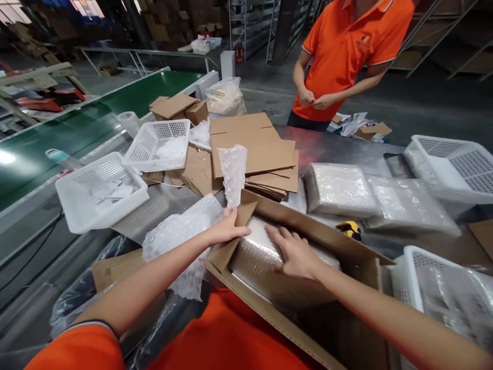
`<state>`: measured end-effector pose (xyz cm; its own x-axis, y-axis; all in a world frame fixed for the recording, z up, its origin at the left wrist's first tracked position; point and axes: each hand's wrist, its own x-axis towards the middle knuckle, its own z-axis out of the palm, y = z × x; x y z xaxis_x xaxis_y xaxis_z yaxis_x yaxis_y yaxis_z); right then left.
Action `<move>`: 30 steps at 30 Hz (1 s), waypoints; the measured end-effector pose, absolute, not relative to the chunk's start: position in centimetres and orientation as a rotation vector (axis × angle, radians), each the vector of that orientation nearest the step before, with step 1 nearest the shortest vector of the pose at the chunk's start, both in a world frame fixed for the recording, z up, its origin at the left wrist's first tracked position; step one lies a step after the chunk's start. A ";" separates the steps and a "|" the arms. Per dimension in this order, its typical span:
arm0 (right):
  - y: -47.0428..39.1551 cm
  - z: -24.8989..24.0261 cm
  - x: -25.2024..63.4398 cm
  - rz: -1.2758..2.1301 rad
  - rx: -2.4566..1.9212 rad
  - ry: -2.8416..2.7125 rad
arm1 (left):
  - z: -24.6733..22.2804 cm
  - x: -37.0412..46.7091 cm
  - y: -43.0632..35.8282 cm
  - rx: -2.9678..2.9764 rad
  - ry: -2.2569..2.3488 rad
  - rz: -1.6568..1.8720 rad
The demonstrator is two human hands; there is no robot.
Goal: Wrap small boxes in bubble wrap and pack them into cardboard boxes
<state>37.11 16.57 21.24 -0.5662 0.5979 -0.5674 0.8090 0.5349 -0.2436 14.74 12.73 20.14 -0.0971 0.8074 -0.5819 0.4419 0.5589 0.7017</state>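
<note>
An open cardboard box [277, 313] stands in front of me, with a wrapped package [256, 252] lying in its left part. My right hand [295, 252] rests on that package, fingers spread. At the box's left corner is my left hand [229, 226], its thumb stretched toward the package. A strip of bubble wrap [233, 172] stands upright from the fingers of my left hand, which seem to pinch its lower end. More bubble wrap [181, 236] lies crumpled left of the box, beneath my left forearm.
Flat cardboard sheets [250, 144] are stacked behind the box. White baskets [100, 192] stand left and right. Wrapped packages [341, 190] and a yellow-black tool [349, 229] lie to the right. A green conveyor [96, 118] runs behind. A person in orange [342, 51] stands across the table.
</note>
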 end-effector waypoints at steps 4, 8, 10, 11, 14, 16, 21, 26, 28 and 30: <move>17.1 21.3 37.4 -0.735 1.165 2.355 | 20.3 14.9 12.8 1.046 1.739 0.447; 17.2 21.2 37.8 -0.725 1.142 2.370 | 20.2 15.0 12.8 1.041 1.738 0.398; 16.8 21.1 37.8 -0.706 1.120 2.375 | 19.9 15.0 12.8 1.041 1.752 0.403; 16.5 21.0 37.7 -0.669 1.112 2.390 | 19.8 15.0 12.8 1.044 1.758 0.404; 15.5 20.9 37.5 -0.392 1.096 2.486 | 19.3 14.9 12.6 1.060 1.768 0.391; 15.3 20.9 37.2 -0.232 1.070 2.527 | 19.0 14.9 12.5 1.080 1.774 0.397; 16.7 20.9 36.9 -0.217 0.974 2.529 | 18.7 14.3 12.9 1.120 1.771 0.479; 16.6 20.0 36.9 -0.124 0.955 2.556 | 18.1 14.4 14.2 1.159 1.819 0.535; 16.4 20.0 36.5 -0.090 0.956 2.565 | 17.6 15.0 14.6 1.162 1.915 0.563; 16.6 20.9 36.2 -0.130 0.938 2.555 | 17.3 15.6 14.7 1.124 1.948 0.565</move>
<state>36.17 16.58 20.86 -0.6876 0.5986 -0.4109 0.6374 0.7687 0.0533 15.55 14.69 17.31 -0.2857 0.8628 -0.4171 0.5057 0.5054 0.6991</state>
